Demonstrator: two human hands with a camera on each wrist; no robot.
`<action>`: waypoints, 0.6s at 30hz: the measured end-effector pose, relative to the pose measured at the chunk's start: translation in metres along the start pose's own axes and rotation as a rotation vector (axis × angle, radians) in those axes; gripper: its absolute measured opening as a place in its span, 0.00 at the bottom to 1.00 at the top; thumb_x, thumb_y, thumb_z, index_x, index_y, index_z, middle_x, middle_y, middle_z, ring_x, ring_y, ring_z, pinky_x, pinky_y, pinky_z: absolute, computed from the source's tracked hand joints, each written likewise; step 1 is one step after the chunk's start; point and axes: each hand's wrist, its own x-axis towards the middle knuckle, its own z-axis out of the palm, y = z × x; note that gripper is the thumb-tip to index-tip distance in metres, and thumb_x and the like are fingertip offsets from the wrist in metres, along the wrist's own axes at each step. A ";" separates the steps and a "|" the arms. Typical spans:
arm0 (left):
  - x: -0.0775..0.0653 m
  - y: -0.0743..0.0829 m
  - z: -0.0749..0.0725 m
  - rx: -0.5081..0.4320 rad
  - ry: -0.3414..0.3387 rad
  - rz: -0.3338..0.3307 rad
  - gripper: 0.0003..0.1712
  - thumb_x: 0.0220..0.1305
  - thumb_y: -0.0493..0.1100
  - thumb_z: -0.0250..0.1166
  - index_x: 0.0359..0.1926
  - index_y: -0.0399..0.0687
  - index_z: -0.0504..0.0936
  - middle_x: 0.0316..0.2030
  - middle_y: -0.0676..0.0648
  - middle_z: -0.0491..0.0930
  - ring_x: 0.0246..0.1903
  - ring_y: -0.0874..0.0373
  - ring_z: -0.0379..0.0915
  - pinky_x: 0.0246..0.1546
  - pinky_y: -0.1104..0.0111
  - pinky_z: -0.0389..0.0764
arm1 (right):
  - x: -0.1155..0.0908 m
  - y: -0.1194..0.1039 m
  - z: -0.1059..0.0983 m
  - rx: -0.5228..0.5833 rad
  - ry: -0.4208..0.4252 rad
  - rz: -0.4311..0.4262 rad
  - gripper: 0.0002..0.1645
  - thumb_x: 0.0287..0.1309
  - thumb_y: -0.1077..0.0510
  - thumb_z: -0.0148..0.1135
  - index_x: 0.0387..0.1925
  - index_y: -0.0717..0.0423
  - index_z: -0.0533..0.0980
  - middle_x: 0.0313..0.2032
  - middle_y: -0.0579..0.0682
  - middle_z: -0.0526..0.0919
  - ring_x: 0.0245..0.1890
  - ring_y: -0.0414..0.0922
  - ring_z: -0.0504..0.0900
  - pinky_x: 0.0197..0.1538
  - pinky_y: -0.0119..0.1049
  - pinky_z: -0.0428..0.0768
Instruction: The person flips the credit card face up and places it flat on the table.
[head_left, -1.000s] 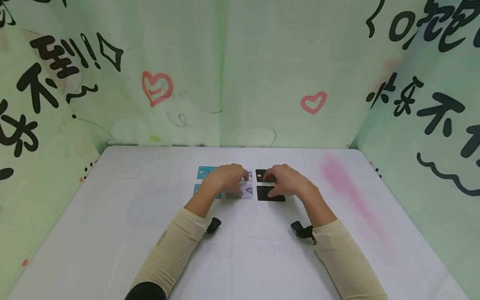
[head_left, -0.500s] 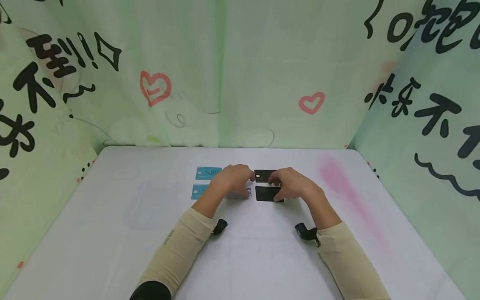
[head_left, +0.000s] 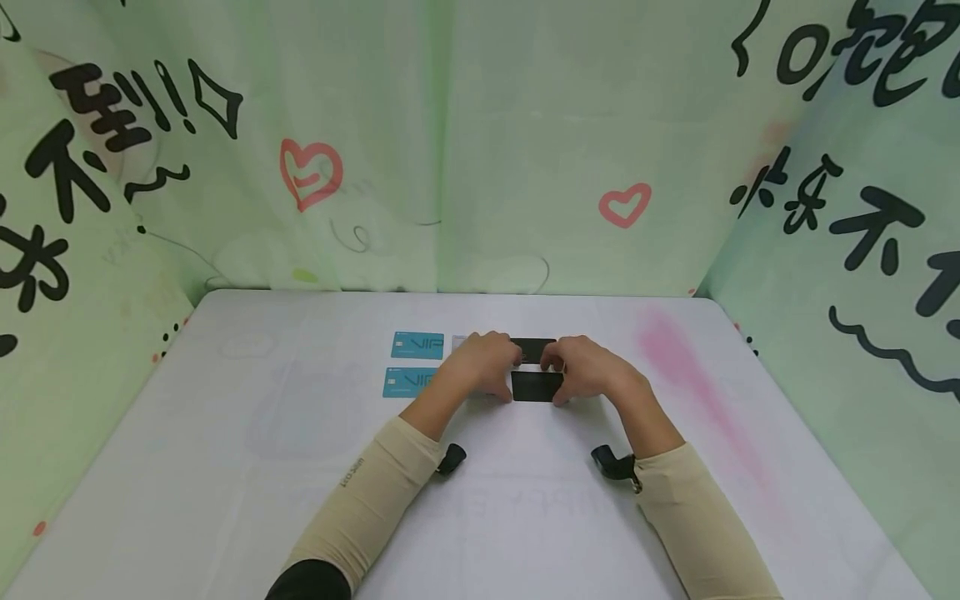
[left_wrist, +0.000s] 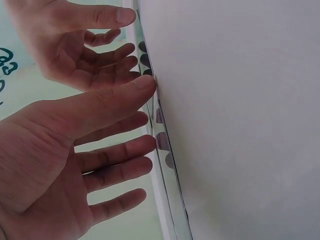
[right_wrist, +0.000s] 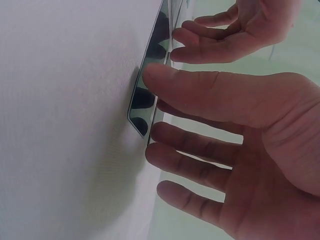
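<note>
My left hand (head_left: pixel 482 367) spans the left edges of two dark cards, fingers relaxed and thumb toward me. At their right side, my right hand (head_left: pixel 588 368) touches down in the same pose. The upper black card (head_left: pixel 531 350) lies beyond the lower black card (head_left: pixel 536 387), with a narrow gap between them. In the left wrist view, the thumb tip of my left hand (left_wrist: pixel 55 155) rests on a glossy card edge (left_wrist: pixel 174 187). From the right wrist, my right hand (right_wrist: pixel 250 145) has its thumb on the glossy card (right_wrist: pixel 142 114), near its corner.
Two blue VIP cards, one upper (head_left: pixel 417 345) and one lower (head_left: pixel 407 382), lie to the left. A pale card (head_left: pixel 457 342) peeks out behind my left hand, mostly hidden. The white table (head_left: pixel 480 525) ends at a green curtain (head_left: pixel 480 167) with black writing and hearts.
My left hand has moved right from the pale cards to the left edges of the black cards. My right hand has shifted slightly right, to their right edges. The blue cards are more exposed.
</note>
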 end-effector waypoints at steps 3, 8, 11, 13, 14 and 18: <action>0.001 0.002 0.001 0.017 0.005 -0.008 0.28 0.56 0.55 0.80 0.56 0.50 0.87 0.51 0.49 0.84 0.53 0.54 0.78 0.58 0.56 0.78 | 0.000 0.001 0.000 -0.005 -0.001 -0.006 0.29 0.44 0.61 0.83 0.51 0.59 0.82 0.41 0.55 0.83 0.41 0.49 0.80 0.47 0.45 0.80; 0.002 0.005 0.003 0.016 0.020 -0.013 0.28 0.56 0.55 0.79 0.55 0.50 0.87 0.50 0.49 0.84 0.51 0.55 0.76 0.57 0.58 0.78 | 0.000 0.003 0.000 -0.015 0.001 -0.002 0.29 0.43 0.62 0.82 0.50 0.59 0.82 0.41 0.55 0.82 0.41 0.49 0.79 0.47 0.45 0.80; 0.002 0.007 0.003 0.002 0.025 -0.006 0.25 0.56 0.54 0.79 0.51 0.50 0.87 0.47 0.50 0.84 0.47 0.56 0.75 0.55 0.59 0.78 | 0.000 0.003 0.000 -0.009 0.000 0.019 0.29 0.43 0.63 0.81 0.50 0.58 0.82 0.42 0.55 0.83 0.42 0.49 0.79 0.49 0.45 0.80; 0.001 0.008 0.003 -0.004 0.028 -0.004 0.22 0.56 0.53 0.80 0.48 0.49 0.88 0.45 0.50 0.84 0.45 0.57 0.75 0.52 0.60 0.78 | 0.000 0.004 0.000 -0.006 -0.001 0.022 0.29 0.43 0.64 0.81 0.50 0.59 0.82 0.42 0.55 0.83 0.43 0.50 0.79 0.49 0.46 0.80; 0.001 0.009 0.003 -0.008 0.028 -0.007 0.21 0.56 0.53 0.80 0.47 0.49 0.88 0.43 0.50 0.84 0.44 0.57 0.75 0.52 0.60 0.78 | 0.000 0.005 0.001 -0.006 -0.001 0.021 0.28 0.43 0.64 0.81 0.50 0.59 0.82 0.42 0.55 0.83 0.42 0.50 0.79 0.49 0.46 0.80; 0.000 0.011 0.002 -0.010 0.031 -0.010 0.18 0.56 0.52 0.80 0.43 0.49 0.88 0.41 0.51 0.85 0.42 0.57 0.75 0.50 0.61 0.77 | 0.001 0.006 0.002 -0.014 0.000 0.019 0.27 0.43 0.64 0.80 0.49 0.60 0.81 0.40 0.54 0.83 0.41 0.49 0.79 0.48 0.45 0.80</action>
